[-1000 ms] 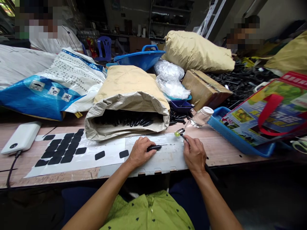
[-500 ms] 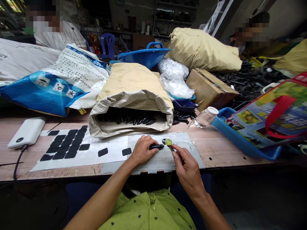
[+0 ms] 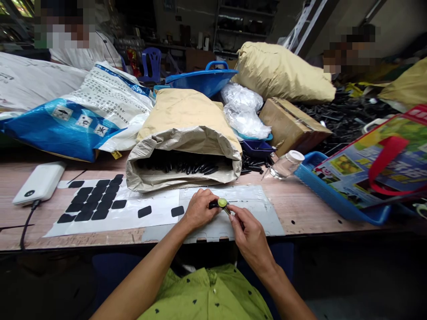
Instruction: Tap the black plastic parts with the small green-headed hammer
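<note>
Over the grey board [image 3: 262, 220], my left hand [image 3: 200, 210] is closed on a slim black tube-like piece [image 3: 212, 205]. My right hand [image 3: 248, 231] pinches a thin metal-handled tool with a round yellow-green head [image 3: 222, 202]. That round head lies over the end of the black piece; whether the two touch I cannot tell. Left of my hands, a white sheet [image 3: 128, 224] carries several black rounded patches [image 3: 144, 211]. Behind them a paper sack [image 3: 187, 109] gapes toward me, with many similar black pieces [image 3: 196, 168] inside.
A white power bank [image 3: 42, 182] with a cable rests at the left. On the right are a clear jar [image 3: 285, 165], a blue tray [image 3: 308, 171] and a colourful bag [image 3: 360, 164]. Behind are a carton [image 3: 283, 122] and a blue basin [image 3: 203, 82]. Two people are farther back.
My right hand has moved left with the tool, bringing its round head from beside the black piece to over its end. My left hand keeps its hold.
</note>
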`<action>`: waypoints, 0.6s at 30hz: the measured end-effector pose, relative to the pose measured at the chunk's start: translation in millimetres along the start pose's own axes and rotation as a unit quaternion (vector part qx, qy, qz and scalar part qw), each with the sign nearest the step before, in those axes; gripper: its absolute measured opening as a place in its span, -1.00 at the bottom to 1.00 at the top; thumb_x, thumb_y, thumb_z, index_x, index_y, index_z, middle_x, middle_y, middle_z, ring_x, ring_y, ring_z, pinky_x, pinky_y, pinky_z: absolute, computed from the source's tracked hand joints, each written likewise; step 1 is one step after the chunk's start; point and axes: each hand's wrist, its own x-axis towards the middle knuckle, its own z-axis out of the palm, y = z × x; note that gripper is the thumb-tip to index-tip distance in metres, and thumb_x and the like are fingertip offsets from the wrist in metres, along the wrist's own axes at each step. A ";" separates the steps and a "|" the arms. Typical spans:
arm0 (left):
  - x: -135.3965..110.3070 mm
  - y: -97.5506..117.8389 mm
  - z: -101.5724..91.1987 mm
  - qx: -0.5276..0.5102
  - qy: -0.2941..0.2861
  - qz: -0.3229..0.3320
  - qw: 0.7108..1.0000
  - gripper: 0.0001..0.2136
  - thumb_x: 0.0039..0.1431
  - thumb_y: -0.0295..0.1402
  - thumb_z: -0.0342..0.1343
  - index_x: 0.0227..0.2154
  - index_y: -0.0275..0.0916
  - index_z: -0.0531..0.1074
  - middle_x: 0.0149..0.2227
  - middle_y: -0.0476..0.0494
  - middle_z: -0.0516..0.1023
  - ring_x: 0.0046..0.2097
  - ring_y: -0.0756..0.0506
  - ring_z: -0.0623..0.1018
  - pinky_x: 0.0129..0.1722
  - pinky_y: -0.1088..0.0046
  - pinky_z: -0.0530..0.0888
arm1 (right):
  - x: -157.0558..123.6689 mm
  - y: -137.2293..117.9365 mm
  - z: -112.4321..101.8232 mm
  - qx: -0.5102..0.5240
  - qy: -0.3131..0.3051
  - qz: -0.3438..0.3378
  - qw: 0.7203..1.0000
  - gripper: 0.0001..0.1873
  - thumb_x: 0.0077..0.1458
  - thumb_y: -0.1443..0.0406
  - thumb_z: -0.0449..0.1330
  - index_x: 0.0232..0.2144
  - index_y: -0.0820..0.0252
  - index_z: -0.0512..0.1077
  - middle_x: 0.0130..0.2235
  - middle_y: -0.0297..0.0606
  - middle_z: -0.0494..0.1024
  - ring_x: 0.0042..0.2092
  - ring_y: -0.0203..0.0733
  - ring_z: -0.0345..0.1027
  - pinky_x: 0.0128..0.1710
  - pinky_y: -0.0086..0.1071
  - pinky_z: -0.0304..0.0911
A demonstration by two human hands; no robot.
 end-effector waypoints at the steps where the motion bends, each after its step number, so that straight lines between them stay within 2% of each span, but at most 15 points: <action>1: 0.1 -0.3 0.3 -0.001 0.001 0.001 1.000 -0.90 0.18 -0.33 0.25 -0.24 -0.10 0.60 -0.23 -0.07 0.55 -0.10 -0.18 0.44 -0.08 0.27 0.35 | 0.8 1.9 -0.8 0.000 -0.002 0.002 1.000 -0.66 0.36 0.25 0.04 0.09 0.05 0.48 -0.06 -0.18 0.60 -0.03 -0.14 0.48 0.00 -0.25 0.39; 3: 0.1 -0.9 0.8 -0.003 0.003 0.002 1.000 -0.86 0.17 -0.32 0.26 -0.20 -0.09 0.60 -0.23 -0.07 0.55 -0.09 -0.18 0.44 -0.07 0.26 0.35 | 5.3 7.9 -6.7 -0.007 0.013 0.006 1.000 -0.66 0.35 0.24 0.05 0.08 0.07 0.49 -0.06 -0.18 0.60 -0.02 -0.14 0.47 0.01 -0.26 0.38; 6: -0.3 -0.6 1.0 -0.002 0.009 -0.001 1.000 -0.84 0.15 -0.33 0.27 -0.19 -0.09 0.60 -0.25 -0.06 0.55 -0.10 -0.18 0.44 -0.07 0.25 0.35 | 19.1 24.0 -23.4 -0.053 0.067 0.014 0.996 -0.66 0.34 0.22 0.06 0.05 0.08 0.51 -0.05 -0.16 0.59 -0.06 -0.13 0.47 -0.02 -0.26 0.35; 8: -0.7 0.5 0.6 -0.002 0.012 -0.002 1.000 -0.85 0.14 -0.34 0.27 -0.21 -0.10 0.60 -0.27 -0.06 0.54 -0.11 -0.18 0.44 -0.08 0.25 0.35 | 30.1 40.1 -35.2 -0.121 0.099 0.024 0.987 -0.66 0.31 0.23 0.07 0.04 0.08 0.52 -0.08 -0.17 0.60 -0.11 -0.13 0.46 -0.08 -0.27 0.32; 11: -1.0 2.8 -0.2 -0.003 0.013 -0.004 1.000 -0.85 0.10 -0.37 0.26 -0.23 -0.11 0.58 -0.27 -0.05 0.55 -0.12 -0.18 0.44 -0.08 0.25 0.36 | 42.7 67.1 -45.9 -0.229 0.107 0.055 0.966 -0.67 0.26 0.25 0.09 -0.01 0.07 0.55 -0.18 -0.20 0.58 -0.19 -0.14 0.41 -0.17 -0.29 0.25; 14: -1.4 4.1 -0.5 -0.004 0.020 -0.003 1.000 -0.85 0.08 -0.39 0.26 -0.25 -0.12 0.56 -0.26 -0.05 0.55 -0.12 -0.18 0.44 -0.08 0.25 0.36 | 48.2 87.4 -44.5 -0.273 0.095 0.056 0.956 -0.69 0.23 0.24 0.11 -0.05 0.07 0.57 -0.24 -0.23 0.53 -0.21 -0.14 0.35 -0.21 -0.30 0.17; 18: -1.9 4.2 0.2 0.000 0.022 -0.001 1.000 -0.85 0.07 -0.40 0.26 -0.26 -0.12 0.55 -0.26 -0.04 0.55 -0.13 -0.18 0.43 -0.09 0.26 0.36 | 47.1 94.4 -32.9 -0.315 0.119 0.036 0.941 -0.69 0.25 0.24 0.10 -0.04 0.10 0.55 -0.25 -0.21 0.50 -0.19 -0.12 0.30 -0.18 -0.30 0.12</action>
